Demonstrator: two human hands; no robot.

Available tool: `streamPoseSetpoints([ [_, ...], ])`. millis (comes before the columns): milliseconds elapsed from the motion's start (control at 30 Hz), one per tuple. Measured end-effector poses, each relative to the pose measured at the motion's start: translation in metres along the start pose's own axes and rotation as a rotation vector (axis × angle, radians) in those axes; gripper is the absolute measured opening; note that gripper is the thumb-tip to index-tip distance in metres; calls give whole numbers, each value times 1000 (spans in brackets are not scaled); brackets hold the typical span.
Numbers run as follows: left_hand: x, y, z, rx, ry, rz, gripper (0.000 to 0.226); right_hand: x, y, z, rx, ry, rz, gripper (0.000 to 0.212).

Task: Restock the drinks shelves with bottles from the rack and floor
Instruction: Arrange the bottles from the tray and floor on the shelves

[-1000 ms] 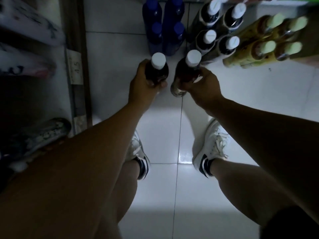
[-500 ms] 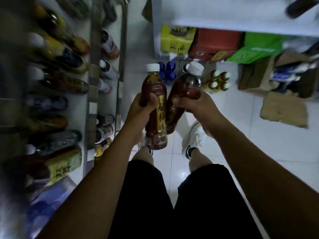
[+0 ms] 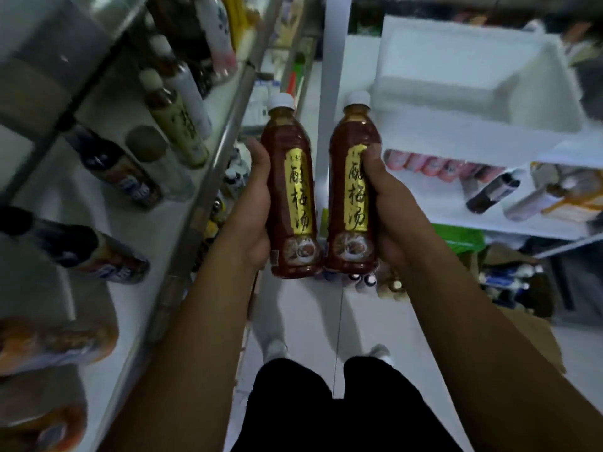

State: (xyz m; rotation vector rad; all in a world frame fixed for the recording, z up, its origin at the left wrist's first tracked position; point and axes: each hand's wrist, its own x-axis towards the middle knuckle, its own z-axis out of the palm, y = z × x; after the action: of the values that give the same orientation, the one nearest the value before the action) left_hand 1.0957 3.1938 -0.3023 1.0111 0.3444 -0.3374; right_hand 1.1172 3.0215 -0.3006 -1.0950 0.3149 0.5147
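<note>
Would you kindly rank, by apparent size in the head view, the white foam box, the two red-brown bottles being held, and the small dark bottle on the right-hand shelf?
1. white foam box, though farther away
2. left bottle in the left hand and right bottle in the right hand: alike, tied
3. small dark bottle

Dim shop aisle: white tiled floor (image 3: pixel 306 308), metal-edged shelving (image 3: pixel 210 177) at left, white rack (image 3: pixel 440 132) at right
</note>
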Motion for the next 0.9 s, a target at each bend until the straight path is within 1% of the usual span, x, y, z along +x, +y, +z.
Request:
streamPoseSetpoints([
  [67, -2, 22, 11, -21, -20, 9, 80, -4, -20, 15, -17, -50, -48, 74],
  [100, -3, 31, 15, -17, -26, 15, 79, -5, -28, 23, -24, -66, -66, 73],
  [200, -6, 58, 22, 0, -29, 66, 85, -9, -50, 44, -48, -81, -98, 82],
  [300, -9, 84, 20, 14, -41, 126, 88, -12, -68, 66, -77, -90, -126, 79],
  [500, -15, 137, 11, -41, -33, 148, 68, -7, -99, 106, -131, -142, -159, 62],
  [633, -18, 171, 4, -27, -66, 205, 45, 0, -110, 130, -139, -193, -174, 45],
  [700, -20, 186, 5, 6, -48, 210, 37, 4, -114, 141, -143, -239, -176, 37],
  [833, -23, 207, 9, 41, 15, 240, 32, 12, -126, 153, -140, -342, -176, 32],
  [900, -23, 217, 11, 87, 74, 279, 34, 17, -134, 157, -143, -371, -165, 37],
])
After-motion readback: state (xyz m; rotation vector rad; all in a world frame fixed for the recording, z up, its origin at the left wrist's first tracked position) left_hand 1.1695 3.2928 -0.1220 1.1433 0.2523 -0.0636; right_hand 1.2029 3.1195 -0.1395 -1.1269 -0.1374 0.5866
